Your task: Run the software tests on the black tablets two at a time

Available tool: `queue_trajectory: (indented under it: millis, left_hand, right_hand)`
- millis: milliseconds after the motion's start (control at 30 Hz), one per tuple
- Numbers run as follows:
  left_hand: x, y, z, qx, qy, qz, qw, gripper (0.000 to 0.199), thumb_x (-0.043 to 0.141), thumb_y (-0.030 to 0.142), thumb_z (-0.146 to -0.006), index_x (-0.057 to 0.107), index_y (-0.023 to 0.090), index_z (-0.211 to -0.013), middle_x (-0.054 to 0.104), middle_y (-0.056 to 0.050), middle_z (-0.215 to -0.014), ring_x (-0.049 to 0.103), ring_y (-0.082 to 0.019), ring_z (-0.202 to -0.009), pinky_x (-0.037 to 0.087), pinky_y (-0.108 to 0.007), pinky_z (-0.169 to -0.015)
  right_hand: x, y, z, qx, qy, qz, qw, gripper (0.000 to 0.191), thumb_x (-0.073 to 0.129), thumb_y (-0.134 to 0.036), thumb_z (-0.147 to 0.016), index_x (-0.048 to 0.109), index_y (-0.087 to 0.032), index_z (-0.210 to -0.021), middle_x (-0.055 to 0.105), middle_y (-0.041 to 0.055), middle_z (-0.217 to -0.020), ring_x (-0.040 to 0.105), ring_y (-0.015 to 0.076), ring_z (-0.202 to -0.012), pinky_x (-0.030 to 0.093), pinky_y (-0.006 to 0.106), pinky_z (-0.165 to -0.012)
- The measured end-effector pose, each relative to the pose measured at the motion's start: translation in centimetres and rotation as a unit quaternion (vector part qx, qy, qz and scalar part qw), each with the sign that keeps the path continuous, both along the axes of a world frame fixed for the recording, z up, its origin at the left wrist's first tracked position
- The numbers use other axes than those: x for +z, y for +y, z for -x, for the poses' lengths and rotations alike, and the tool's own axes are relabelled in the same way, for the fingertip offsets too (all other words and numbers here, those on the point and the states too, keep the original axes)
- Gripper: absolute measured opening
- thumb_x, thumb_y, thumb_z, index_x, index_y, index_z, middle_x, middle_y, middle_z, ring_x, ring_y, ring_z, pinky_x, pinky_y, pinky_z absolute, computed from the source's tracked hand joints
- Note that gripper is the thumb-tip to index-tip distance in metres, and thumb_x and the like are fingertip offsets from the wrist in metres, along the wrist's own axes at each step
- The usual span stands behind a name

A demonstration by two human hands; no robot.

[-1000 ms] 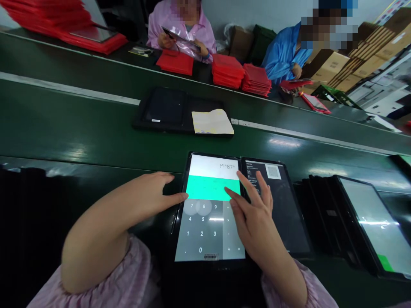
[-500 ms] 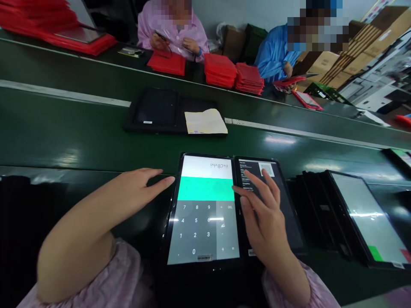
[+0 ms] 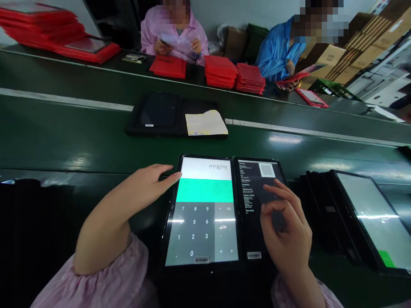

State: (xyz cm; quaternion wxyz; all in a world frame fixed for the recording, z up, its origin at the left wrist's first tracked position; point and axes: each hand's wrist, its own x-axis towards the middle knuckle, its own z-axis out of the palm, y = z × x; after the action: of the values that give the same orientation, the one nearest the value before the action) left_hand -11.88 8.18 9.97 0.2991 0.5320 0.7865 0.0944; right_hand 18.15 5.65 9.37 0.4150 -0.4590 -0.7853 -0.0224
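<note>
Pink sleeves (image 3: 109, 278) sit at the bottom of the view, both forearms reaching in over a black tablet case (image 3: 199, 270) on the green belt (image 3: 64, 137). The left hand (image 3: 144, 188) is open, fingers spread and flat-ish, holding nothing; its fingertips (image 3: 177, 175) sit at the left edge of the calculator screen (image 3: 202, 218), near its upper corner. The right hand (image 3: 285, 226) is half curled, holding nothing, and hangs over the lower part of the dark screen (image 3: 257, 205) beside the calculator. Whether its fingers touch the glass can't be told. That dark screen shows small text lines and a QR code (image 3: 267, 170). The calculator shows a white display with a short string, a mint band, and a gray keypad.

Step looks like a screen check on this tablet, with the next move calling for a light fingertip touch, not a grip.

Just right of it, another black case (image 3: 321, 214) holds a pale screen (image 3: 369, 218) with a green patch low down. Farther along the belt, a closed-looking black case (image 3: 154, 113) lies with a paper slip (image 3: 205, 122) on it. Beyond are red case stacks (image 3: 220, 72), a person in pink (image 3: 173, 30) handling a clear bag, a person in blue (image 3: 276, 55), and cardboard boxes (image 3: 327, 60).
</note>
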Motion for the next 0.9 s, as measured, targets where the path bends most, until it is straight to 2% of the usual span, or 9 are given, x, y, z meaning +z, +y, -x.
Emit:
queue_trajectory:
  millis: [200,367,533,633,767,900]
  left_hand:
    - [0.4,0.1,-0.2,0.002,0.006,0.021,1.000,0.083,0.040,0.066,-0.091,0.060,0.014,-0.152,0.058,-0.014,-0.161,0.051,-0.039,-0.150,0.039,-0.053,-0.124]
    - [0.9,0.2,-0.3,0.009,0.005,0.040,0.999,0.079,0.039,0.059,-0.095,0.056,0.011,-0.155,0.056,-0.015,-0.162,0.051,-0.038,-0.150,0.035,-0.053,-0.126]
    - [0.6,0.2,-0.1,0.019,0.004,0.041,0.999,0.078,0.040,0.059,-0.094,0.057,0.012,-0.154,0.056,-0.013,-0.163,0.052,-0.036,-0.149,0.036,-0.051,-0.125]
    - [0.3,0.2,0.1,0.027,0.003,0.034,0.999,0.079,0.042,0.062,-0.093,0.058,0.014,-0.153,0.057,-0.013,-0.162,0.054,-0.036,-0.148,0.038,-0.051,-0.124]
    - [0.2,0.2,0.2,0.046,0.000,0.026,0.999,0.076,0.045,0.063,-0.091,0.063,0.017,-0.149,0.061,-0.012,-0.159,0.058,-0.037,-0.144,0.043,-0.052,-0.121]
    - [0.4,0.0,0.1,0.054,-0.003,0.036,0.998,0.077,0.044,0.062,-0.090,0.061,0.016,-0.150,0.059,-0.012,-0.161,0.056,-0.037,-0.146,0.039,-0.053,-0.123]
  right_hand:
    - [-0.2,0.0,0.0,0.006,0.000,0.019,1.000,0.023,0.062,-0.006,-0.091,0.054,-0.025,-0.082,0.077,0.0071,-0.114,0.070,0.0314,-0.129,0.065,0.049,-0.095]
    - [-0.4,0.1,0.2,0.021,-0.006,0.028,0.999,0.023,0.062,-0.006,-0.092,0.053,-0.025,-0.084,0.075,0.0077,-0.116,0.068,0.0296,-0.131,0.064,0.047,-0.097]
    - [-0.5,0.1,0.6,0.039,-0.017,0.036,0.998,0.017,0.061,-0.010,-0.095,0.057,-0.025,-0.089,0.074,0.0092,-0.120,0.066,0.0291,-0.133,0.064,0.046,-0.097]
    - [-0.7,-0.1,0.8,0.064,-0.046,0.049,0.996,0.010,0.061,-0.018,-0.099,0.066,-0.025,-0.094,0.071,0.0107,-0.130,0.058,0.0325,-0.142,0.062,0.052,-0.101]
    - [-1.2,-0.5,0.8,0.081,-0.093,0.069,0.990,0.020,0.059,-0.026,-0.105,0.079,-0.028,-0.101,0.066,0.0085,-0.146,0.042,0.0375,-0.154,0.059,0.061,-0.106]
    - [-1.3,-0.5,0.9,0.080,-0.110,0.090,0.987,0.028,0.054,-0.028,-0.108,0.082,-0.027,-0.104,0.064,0.0088,-0.149,0.040,0.0401,-0.156,0.058,0.065,-0.108]
